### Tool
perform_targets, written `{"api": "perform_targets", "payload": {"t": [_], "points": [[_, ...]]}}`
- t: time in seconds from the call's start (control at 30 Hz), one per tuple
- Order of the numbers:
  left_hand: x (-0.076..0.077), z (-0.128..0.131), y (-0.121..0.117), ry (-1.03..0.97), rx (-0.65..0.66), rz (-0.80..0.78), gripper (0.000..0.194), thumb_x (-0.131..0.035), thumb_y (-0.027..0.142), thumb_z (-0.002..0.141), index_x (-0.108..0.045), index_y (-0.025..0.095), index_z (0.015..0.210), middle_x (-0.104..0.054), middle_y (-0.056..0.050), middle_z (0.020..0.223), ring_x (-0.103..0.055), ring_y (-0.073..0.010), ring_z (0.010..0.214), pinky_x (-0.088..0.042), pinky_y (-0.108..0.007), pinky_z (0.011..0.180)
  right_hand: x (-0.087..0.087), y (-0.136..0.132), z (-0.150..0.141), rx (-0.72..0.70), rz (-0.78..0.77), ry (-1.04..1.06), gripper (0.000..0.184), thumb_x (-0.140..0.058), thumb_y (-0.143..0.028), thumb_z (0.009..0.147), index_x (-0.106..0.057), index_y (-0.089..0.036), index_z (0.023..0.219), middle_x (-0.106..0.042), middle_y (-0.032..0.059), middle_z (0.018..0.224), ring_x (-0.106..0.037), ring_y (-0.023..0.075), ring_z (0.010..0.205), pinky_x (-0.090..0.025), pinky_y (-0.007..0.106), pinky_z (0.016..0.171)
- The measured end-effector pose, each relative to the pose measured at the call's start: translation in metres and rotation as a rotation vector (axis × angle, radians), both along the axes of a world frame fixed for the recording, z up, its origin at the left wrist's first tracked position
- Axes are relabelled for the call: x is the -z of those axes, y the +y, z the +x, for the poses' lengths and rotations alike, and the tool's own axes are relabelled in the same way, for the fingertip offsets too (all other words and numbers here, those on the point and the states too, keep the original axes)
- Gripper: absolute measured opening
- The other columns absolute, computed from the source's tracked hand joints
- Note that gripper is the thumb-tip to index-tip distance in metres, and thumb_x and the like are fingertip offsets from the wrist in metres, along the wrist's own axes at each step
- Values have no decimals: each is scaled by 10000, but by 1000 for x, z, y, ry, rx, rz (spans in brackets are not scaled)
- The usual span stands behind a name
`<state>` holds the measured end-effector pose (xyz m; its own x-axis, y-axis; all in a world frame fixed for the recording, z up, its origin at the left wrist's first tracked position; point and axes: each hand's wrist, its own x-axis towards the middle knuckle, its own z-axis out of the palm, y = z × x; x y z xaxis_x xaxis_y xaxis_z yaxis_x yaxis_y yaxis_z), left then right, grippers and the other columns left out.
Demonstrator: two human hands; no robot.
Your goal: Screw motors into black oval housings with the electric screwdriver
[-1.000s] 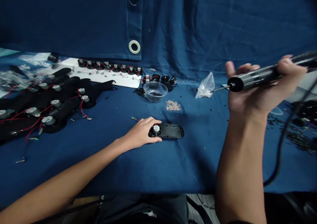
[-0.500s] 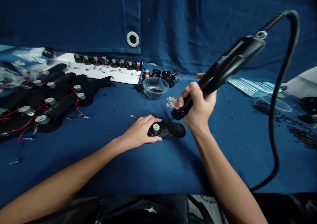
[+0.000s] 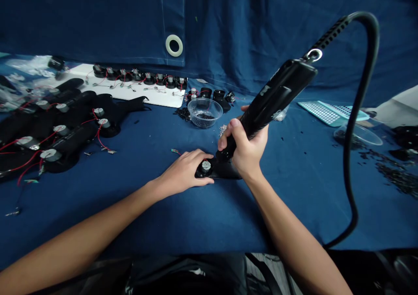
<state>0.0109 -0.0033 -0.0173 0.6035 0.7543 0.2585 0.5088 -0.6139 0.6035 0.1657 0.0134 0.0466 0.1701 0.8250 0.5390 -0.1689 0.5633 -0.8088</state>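
My left hand (image 3: 188, 169) grips the round end of a black plastic housing (image 3: 225, 171) lying on the blue cloth, thumb on the near side and fingers on the far side. A silver motor (image 3: 206, 166) sits in that end between the fingers. My right hand (image 3: 250, 149) is wrapped around a black electric screwdriver (image 3: 277, 95), tilted with its cord end up to the right. Its lower end is over the housing close to the motor; the tip is hidden, so I cannot tell whether it touches. A green circuit board (image 3: 175, 151) on a wire lies beyond my left hand.
A clear bowl (image 3: 205, 113) of small dark parts stands beyond my hands, near a pile of screws (image 3: 223, 129). Black housings with motors (image 3: 50, 155) crowd the left. A white board (image 3: 156, 95) bears motor units. The black cord (image 3: 351, 155) loops down at right, before a turquoise tray (image 3: 321, 112).
My right hand has brought the screwdriver left and down, from beyond the housing to over it beside the motor. My left hand keeps its hold on the housing.
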Motion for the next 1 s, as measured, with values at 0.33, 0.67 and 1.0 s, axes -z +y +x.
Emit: {"api": "perform_targets", "payload": {"t": [0.33, 0.67, 1.0], "points": [[0, 0, 1, -2, 10, 9, 507, -727, 407, 772, -503, 238, 1195, -571, -51, 1156, -559, -251, 1058, -425, -406, 928, 5, 0, -1, 2, -31, -50, 321, -637, -350, 835, -405, -292, 1050, -486, -106, 605, -501, 79, 365, -429, 226, 370], [2, 1, 1, 8, -9, 31, 532, -731, 425, 762, -505, 233, 1203, -571, -58, 1163, -565, -267, 1068, -439, -407, 920, 6, -6, -5, -49, 4, -140, 372, -658, -340, 810, -406, -282, 1078, -527, -82, 651, -519, 101, 418, -473, 268, 426], [3, 0, 2, 56, 2, 5, 613, -649, 522, 809, -434, 235, 1306, -503, -95, 1341, -478, -327, 1233, -388, -470, 1017, -7, -13, -3, -135, 24, -372, 270, -671, -325, 772, -529, -236, 984, -603, 3, 812, -611, 181, 757, -549, 401, 737]]}}
